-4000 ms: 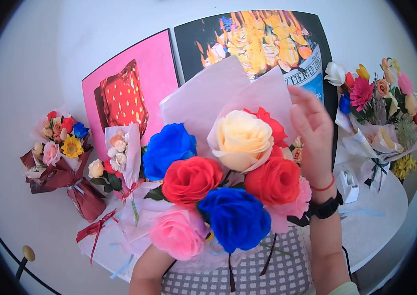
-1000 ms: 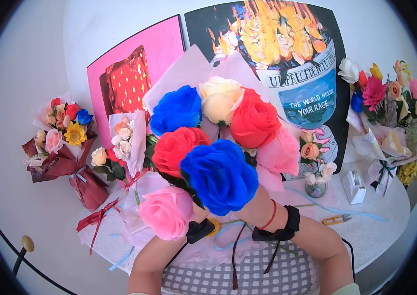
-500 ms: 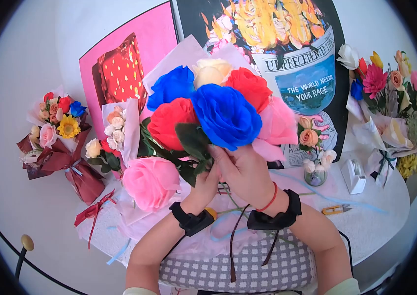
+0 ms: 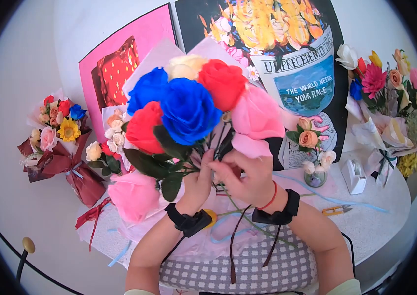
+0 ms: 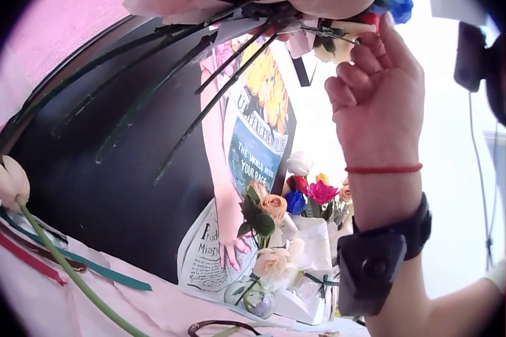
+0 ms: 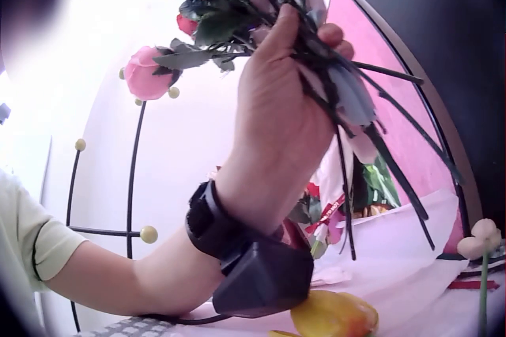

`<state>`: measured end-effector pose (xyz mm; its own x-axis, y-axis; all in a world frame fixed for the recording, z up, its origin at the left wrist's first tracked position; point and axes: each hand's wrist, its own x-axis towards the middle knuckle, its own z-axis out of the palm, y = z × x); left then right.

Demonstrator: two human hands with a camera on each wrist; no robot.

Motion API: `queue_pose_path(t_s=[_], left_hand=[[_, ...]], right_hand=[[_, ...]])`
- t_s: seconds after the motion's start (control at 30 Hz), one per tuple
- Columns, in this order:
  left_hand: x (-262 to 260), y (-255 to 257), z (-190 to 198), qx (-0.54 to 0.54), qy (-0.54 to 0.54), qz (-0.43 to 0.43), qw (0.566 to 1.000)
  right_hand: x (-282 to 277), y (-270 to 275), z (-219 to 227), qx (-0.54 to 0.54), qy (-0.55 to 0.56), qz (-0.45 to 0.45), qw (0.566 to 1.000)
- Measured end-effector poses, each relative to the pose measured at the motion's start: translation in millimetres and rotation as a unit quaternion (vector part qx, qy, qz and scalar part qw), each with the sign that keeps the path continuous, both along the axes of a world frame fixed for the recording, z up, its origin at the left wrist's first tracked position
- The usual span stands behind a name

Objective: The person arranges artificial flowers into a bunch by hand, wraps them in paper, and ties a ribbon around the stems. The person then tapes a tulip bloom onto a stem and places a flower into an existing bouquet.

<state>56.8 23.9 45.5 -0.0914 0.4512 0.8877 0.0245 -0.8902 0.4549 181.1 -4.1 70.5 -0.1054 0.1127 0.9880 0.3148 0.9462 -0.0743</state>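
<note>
My left hand (image 4: pixel 196 182) grips a bundle of flower stems (image 6: pixel 395 171), thumb along one side in the right wrist view. Above it spread large artificial roses: two blue, with one blue rose (image 4: pixel 189 110) in front, a red rose (image 4: pixel 223 83), a cream rose (image 4: pixel 186 64), and a pink rose (image 4: pixel 257 113) at right. Another pink rose (image 4: pixel 135 196) leans out low at left below dark leaves (image 4: pixel 144 162). Pale wrapping paper (image 4: pixel 154 51) stands behind. My right hand (image 4: pixel 250 174) has curled fingers right at the stems beneath the blooms; I cannot tell whether it pinches one.
On the table are orange-handled snips (image 4: pixel 336 210), a tape dispenser (image 4: pixel 353 177), a small glass vase (image 4: pixel 315 178) and a blue ribbon (image 4: pixel 361 204). Wrapped bouquets stand at left (image 4: pixel 83 184) and right (image 4: pixel 383 147). Pictures lean behind; a chequered cushion (image 4: pixel 238 265) is in front.
The right hand has left the wrapping paper and come down to the stems. The roses have shifted left and tilted back, and the right hand has drawn slightly away from the front blue rose.
</note>
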Motion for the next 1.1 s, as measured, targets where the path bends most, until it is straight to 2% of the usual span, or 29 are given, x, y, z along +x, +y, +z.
queue_pose_path(t_s=[0.1, 0.17, 0.2, 0.23, 0.27, 0.3, 0.37, 0.43, 0.5, 0.57, 0.7, 0.73, 0.77, 0.83, 0.87, 0.9, 0.93, 0.97, 1.0, 1.1], left_hand=[[-4.1, -7.8, 4.9, -0.043, 0.004, -0.001, 0.999], [-7.9, -1.4, 0.1, -0.014, 0.031, 0.020, 0.999], [-5.5, -2.5, 0.8, -0.032, 0.012, -0.019, 0.999], [-3.2, -3.4, 1.3, -0.050, -0.006, -0.057, 0.997], [-2.1, -4.5, 0.9, -0.050, -0.003, -0.060, 0.997], [-1.9, -5.6, 0.4, -0.065, -0.007, -0.080, 0.995], [-3.5, -2.5, -2.0, -0.081, -0.008, -0.103, 0.991], [-8.0, 5.5, -3.8, -0.022, 0.017, -0.037, 0.999], [-8.3, -1.6, -1.9, -0.040, 0.027, -0.040, 0.998], [-5.9, -6.5, 1.9, -0.070, -0.001, -0.149, 0.986], [-10.2, -1.0, -4.8, -0.050, 0.027, -0.062, 0.996], [-8.2, -3.4, -2.8, -0.032, 0.035, -0.070, 0.996], [-14.0, 10.4, -16.8, -0.028, 0.037, -0.073, 0.996], [-36.4, 49.4, -58.4, -0.113, -0.055, -0.118, 0.985], [-41.7, 44.2, -56.0, -0.030, 0.151, 0.065, 0.986], [-43.3, 46.2, -47.9, -0.024, 0.181, 0.106, 0.977], [-39.2, 38.7, -42.2, -0.103, 0.048, -0.076, 0.991], [-37.9, 30.6, -40.4, -0.182, -0.085, -0.252, 0.947], [-41.2, 33.7, -47.4, -0.182, -0.079, -0.252, 0.947], [-56.9, 54.9, -75.6, -0.269, -0.130, -0.340, 0.892]], right_hand=[[2.1, 27.9, -11.2, -0.049, 0.019, -0.028, 0.998], [3.2, 42.0, -12.8, -0.034, 0.037, 0.049, 0.998], [4.3, 36.4, -9.1, -0.033, 0.037, 0.047, 0.998], [5.8, 25.6, -3.1, -0.092, 0.037, 0.071, 0.993], [6.1, 19.1, -0.3, -0.150, 0.037, 0.095, 0.983], [4.4, 19.0, -1.3, -0.150, 0.041, 0.093, 0.984], [1.2, 20.5, -3.2, -0.063, 0.090, 0.078, 0.991], [2.9, 19.1, -1.5, -0.059, 0.084, 0.063, 0.993], [6.1, 14.2, 5.2, 0.008, 0.064, -0.004, 0.998], [6.3, 22.2, -1.1, -0.012, 0.061, -0.002, 0.998], [0.9, 32.9, -9.3, -0.014, 0.055, 0.046, 0.997], [-0.6, 32.2, -11.3, -0.023, 0.063, 0.062, 0.996], [-2.1, 29.6, -11.7, -0.019, 0.064, 0.059, 0.996], [-4.6, 21.3, -9.7, 0.079, 0.058, -0.029, 0.995], [-5.4, 16.7, -8.2, 0.084, 0.051, -0.041, 0.994], [-5.0, 14.9, -7.2, 0.091, 0.055, -0.049, 0.993], [-5.1, 13.5, -7.0, 0.091, 0.045, -0.052, 0.993], [-5.3, 12.2, -7.0, 0.089, 0.035, -0.052, 0.994], [-5.1, 11.0, -6.8, 0.105, 0.033, -0.061, 0.992], [-6.5, 16.7, -14.3, 0.099, 0.061, -0.046, 0.992]])
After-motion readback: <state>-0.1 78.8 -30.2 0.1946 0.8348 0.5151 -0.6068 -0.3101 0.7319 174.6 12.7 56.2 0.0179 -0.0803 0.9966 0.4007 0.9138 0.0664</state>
